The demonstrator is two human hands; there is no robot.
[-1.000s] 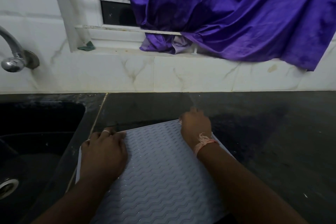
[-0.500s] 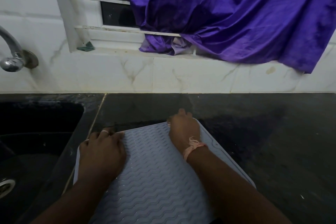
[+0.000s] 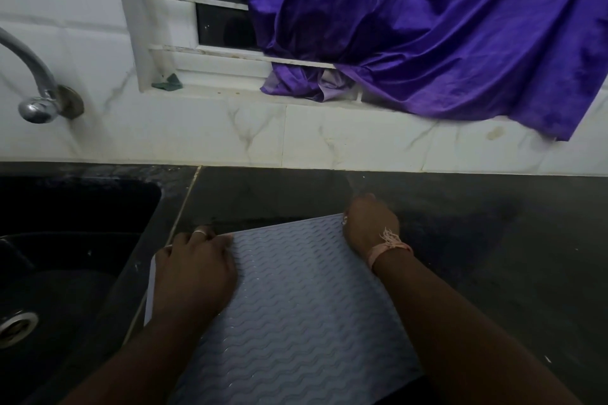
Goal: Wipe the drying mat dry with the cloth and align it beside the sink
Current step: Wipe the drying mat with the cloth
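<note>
A pale blue drying mat point(image 3: 296, 299) with a wavy ribbed pattern lies on the dark counter, right of the black sink point(image 3: 65, 240). Its left edge sits close to the sink's rim, slightly slanted. My left hand point(image 3: 194, 270) rests on the mat's far left corner, fingers curled over the edge. My right hand point(image 3: 370, 223) grips the far right corner, fingers wrapped around the edge. No wiping cloth is visible in either hand.
A chrome tap point(image 3: 36, 89) juts from the tiled wall above the sink. A purple cloth point(image 3: 427, 33) hangs from the window over the sill. A small green scrap point(image 3: 167, 82) lies on the sill. The dark counter point(image 3: 493, 256) stretches to the right.
My right hand shifted from the middle of the mat's far edge back to its right corner. The mat turned slightly. My left hand stayed on the left corner.
</note>
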